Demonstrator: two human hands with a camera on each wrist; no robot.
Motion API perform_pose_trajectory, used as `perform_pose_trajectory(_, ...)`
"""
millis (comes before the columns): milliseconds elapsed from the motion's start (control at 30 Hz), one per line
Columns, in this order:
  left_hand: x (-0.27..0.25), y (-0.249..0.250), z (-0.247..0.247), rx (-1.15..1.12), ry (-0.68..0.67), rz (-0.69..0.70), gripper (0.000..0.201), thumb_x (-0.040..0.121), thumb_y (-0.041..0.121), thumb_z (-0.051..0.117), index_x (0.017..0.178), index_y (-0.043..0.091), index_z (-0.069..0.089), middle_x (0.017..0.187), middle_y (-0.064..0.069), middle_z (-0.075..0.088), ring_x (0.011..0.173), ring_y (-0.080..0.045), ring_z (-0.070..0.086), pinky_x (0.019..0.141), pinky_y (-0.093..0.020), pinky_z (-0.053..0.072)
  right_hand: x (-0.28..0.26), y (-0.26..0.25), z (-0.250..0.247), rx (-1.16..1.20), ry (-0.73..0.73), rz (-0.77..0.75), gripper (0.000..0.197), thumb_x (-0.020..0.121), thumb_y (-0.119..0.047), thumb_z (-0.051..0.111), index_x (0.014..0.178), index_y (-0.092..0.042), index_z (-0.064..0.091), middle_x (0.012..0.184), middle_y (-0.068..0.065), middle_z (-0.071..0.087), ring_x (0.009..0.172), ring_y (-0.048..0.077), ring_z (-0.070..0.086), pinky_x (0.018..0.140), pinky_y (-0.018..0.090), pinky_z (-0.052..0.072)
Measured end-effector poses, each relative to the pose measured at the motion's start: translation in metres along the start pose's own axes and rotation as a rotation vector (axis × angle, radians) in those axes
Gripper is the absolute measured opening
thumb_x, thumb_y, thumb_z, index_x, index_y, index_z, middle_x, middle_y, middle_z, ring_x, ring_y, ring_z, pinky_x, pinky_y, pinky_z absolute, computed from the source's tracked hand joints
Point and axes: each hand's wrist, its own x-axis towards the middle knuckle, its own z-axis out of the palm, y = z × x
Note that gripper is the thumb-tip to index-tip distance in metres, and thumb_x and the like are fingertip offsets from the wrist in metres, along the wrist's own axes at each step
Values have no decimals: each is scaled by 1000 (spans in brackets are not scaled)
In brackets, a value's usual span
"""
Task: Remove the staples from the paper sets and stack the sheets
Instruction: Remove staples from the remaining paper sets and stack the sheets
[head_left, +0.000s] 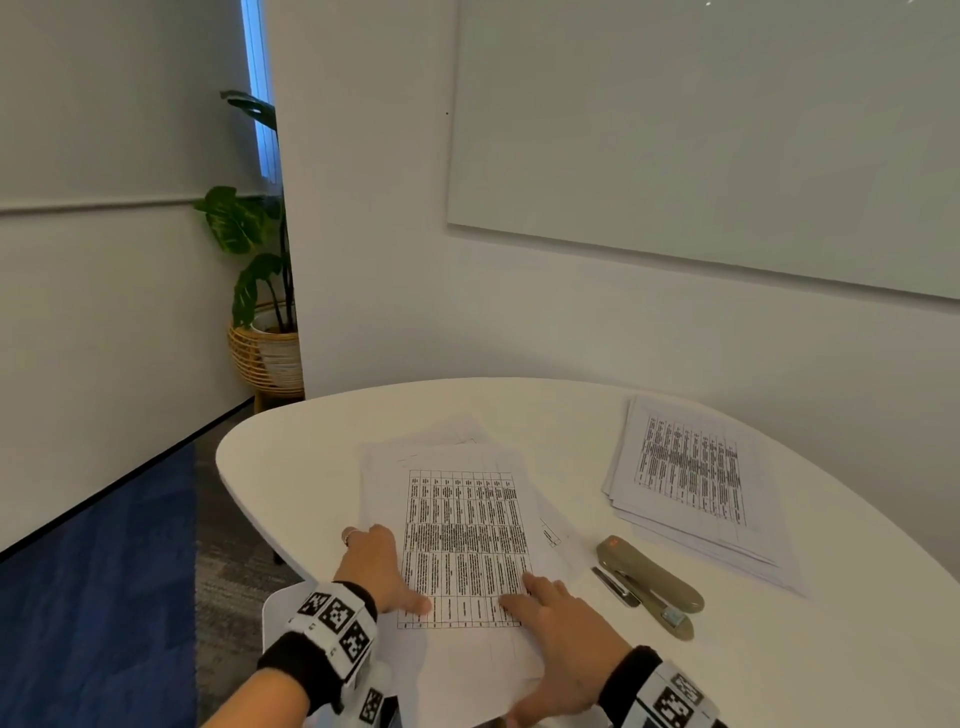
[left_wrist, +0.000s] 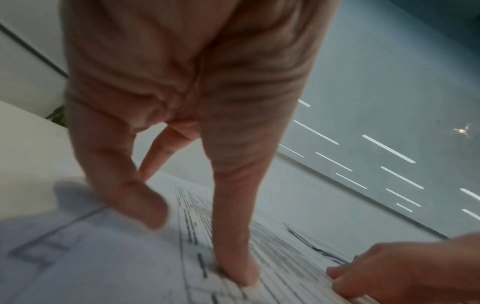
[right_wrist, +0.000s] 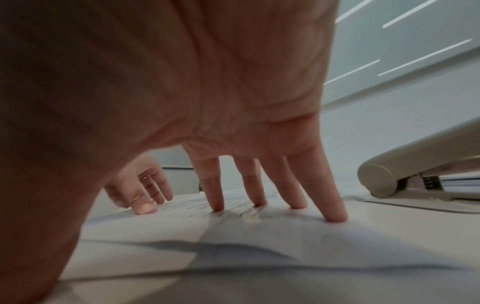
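A loose pile of printed sheets (head_left: 462, 540) lies in the middle of the white table (head_left: 291, 467), with a sheet bearing a dense table on top. My left hand (head_left: 384, 566) rests at the top sheet's left edge, thumb (left_wrist: 239, 271) pressing on the print and fingers straight. My right hand (head_left: 550, 618) lies on the sheet's near right part, and its straight fingertips (right_wrist: 335, 216) press on the paper (right_wrist: 233, 226). Neither hand holds anything. A second stack of printed sheets (head_left: 691, 483) sits at the right of the table.
A beige stapler (head_left: 649, 582) lies just right of my right hand, with a small metal tool (head_left: 615, 587) beside it; the stapler (right_wrist: 415, 164) looms close in the right wrist view. A potted plant (head_left: 260, 291) stands behind the table's left side. The wall is close behind.
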Motion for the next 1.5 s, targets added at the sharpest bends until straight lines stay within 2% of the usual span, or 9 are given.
perform_pose_trajectory(167, 6, -14, -4, 9, 51, 60, 73, 74, 52, 73, 131, 17, 44, 132, -7, 43, 123, -24, 44, 104, -34, 39, 0, -2, 3, -39, 5, -39, 96, 69, -63, 67, 145, -39, 14, 154, 6, 7, 139, 39, 15, 111, 51, 27)
perform_pose_trajectory(300, 13, -32, -12, -216, 135, 96, 23, 95, 36, 52, 102, 17, 63, 96, 0, 59, 100, -20, 59, 85, -25, 43, 0, 3, 2, 2, 90, -80, 64, 86, -62, 43, 142, -34, 27, 143, 7, 32, 124, 31, 39, 102, 42, 35)
perform_pose_trajectory(633, 7, -46, -15, -559, 79, 46, 35, 98, 36, 46, 85, 6, 57, 83, -10, 56, 83, -26, 56, 72, -36, 53, -9, 24, -19, 446, 460, -110, 22, 101, -22, 38, 89, -18, 56, 71, -8, 54, 58, 0, 51, 60, 16, 38)
perform_pose_trajectory(767, 0, -31, -17, -590, 170, 113, 44, 100, 47, 30, 95, 13, 58, 97, -5, 63, 94, -23, 61, 84, -35, 49, -24, 38, -31, 532, 768, -131, 30, 96, -15, 51, 98, -42, 63, 76, -39, 61, 79, -20, 57, 67, 3, 39)
perform_pose_trajectory(900, -15, -6, -27, -1083, -58, 51, 58, 95, 58, 26, 99, 11, 61, 100, -12, 68, 93, -29, 67, 75, -35, 55, -41, 51, -35, 471, 545, -206, 25, 85, -33, 67, 75, -56, 66, 71, -24, 62, 71, 5, 58, 65, 22, 42)
perform_pose_trajectory(1033, -10, -4, -10, -730, -85, 138, 47, 89, 40, 62, 120, 5, 54, 107, -7, 65, 95, -23, 63, 74, -26, 52, -52, 49, -35, 627, 203, -205, 38, 62, -52, 80, 94, -33, 74, 90, -20, 70, 88, 6, 68, 84, 24, 53)
perform_pose_trajectory(1167, -7, -9, 17, -469, -41, 186, 70, 78, 23, 76, 135, 13, 36, 130, -1, 52, 119, -21, 50, 103, -37, 42, -54, 64, -51, 689, 266, -140, 48, 64, -58, 75, 102, -28, 70, 93, -9, 72, 82, 0, 68, 78, 18, 51)
perform_pose_trajectory(1267, -16, -10, 29, -444, -74, 263, 69, 74, 17, 78, 129, 16, 37, 124, 0, 55, 115, -19, 54, 99, -35, 46, -49, 89, -61, 419, 418, 72, 23, 79, -44, 71, 99, -34, 66, 97, -18, 67, 86, 3, 64, 80, 22, 50)
perform_pose_trajectory(1500, -24, -4, 37, -355, -114, 343, 77, 60, 29, 88, 121, 22, 41, 118, 10, 55, 111, -13, 54, 97, -30, 47, -23, 125, -38, 140, 236, 301, 49, 82, -33, 70, 125, -18, 51, 120, 3, 58, 91, 14, 50, 79, 20, 39)
